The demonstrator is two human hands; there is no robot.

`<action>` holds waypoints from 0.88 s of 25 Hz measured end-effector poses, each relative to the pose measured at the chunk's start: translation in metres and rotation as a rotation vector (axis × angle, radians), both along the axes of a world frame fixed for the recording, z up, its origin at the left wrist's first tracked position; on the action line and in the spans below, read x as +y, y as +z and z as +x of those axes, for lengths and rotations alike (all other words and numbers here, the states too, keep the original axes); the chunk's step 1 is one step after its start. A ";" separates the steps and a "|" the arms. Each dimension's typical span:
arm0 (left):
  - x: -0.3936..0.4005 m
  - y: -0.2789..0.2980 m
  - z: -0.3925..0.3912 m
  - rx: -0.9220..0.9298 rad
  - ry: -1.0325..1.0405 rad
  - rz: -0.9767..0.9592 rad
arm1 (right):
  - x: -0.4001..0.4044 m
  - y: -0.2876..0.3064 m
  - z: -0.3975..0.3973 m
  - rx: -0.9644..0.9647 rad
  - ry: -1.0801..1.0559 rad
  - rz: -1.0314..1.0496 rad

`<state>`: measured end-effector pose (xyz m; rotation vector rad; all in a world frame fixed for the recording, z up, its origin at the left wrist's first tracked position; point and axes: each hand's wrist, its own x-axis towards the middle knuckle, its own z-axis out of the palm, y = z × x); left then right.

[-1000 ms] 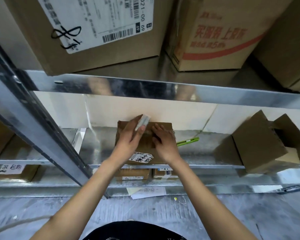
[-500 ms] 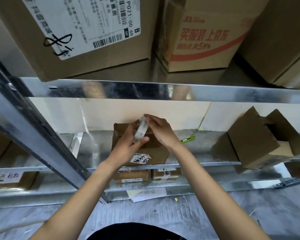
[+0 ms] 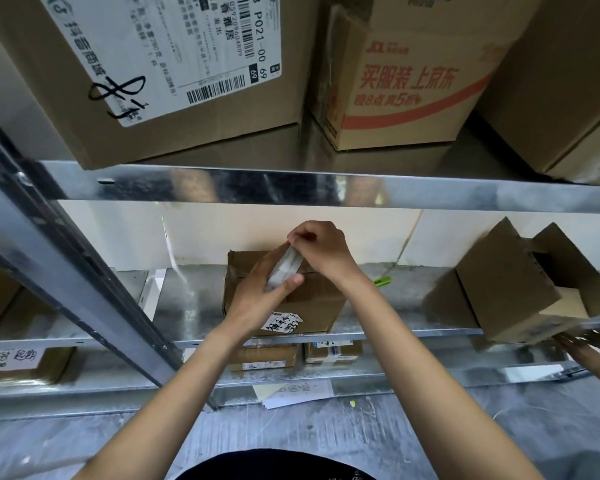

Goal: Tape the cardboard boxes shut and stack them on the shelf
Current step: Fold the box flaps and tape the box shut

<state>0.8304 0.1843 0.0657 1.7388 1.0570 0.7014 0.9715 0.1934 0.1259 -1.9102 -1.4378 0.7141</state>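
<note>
Both hands [image 3: 291, 268] pinching the tape roll [image 3: 284, 270] above the box's [image 3: 312, 306] rear edge.

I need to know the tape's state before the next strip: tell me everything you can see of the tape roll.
The tape roll looks like clear or whitish plastic tape, seen nearly edge-on and tilted. It is held just above the top of the small cardboard box on the middle shelf. The left hand grips its lower part, thumb across it; the right hand pinches at its upper edge, seemingly at the tape's end. Its core is hidden.
</note>
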 end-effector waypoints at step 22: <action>0.013 -0.009 0.001 -0.116 -0.042 -0.119 | -0.013 -0.025 -0.001 0.162 -0.185 0.141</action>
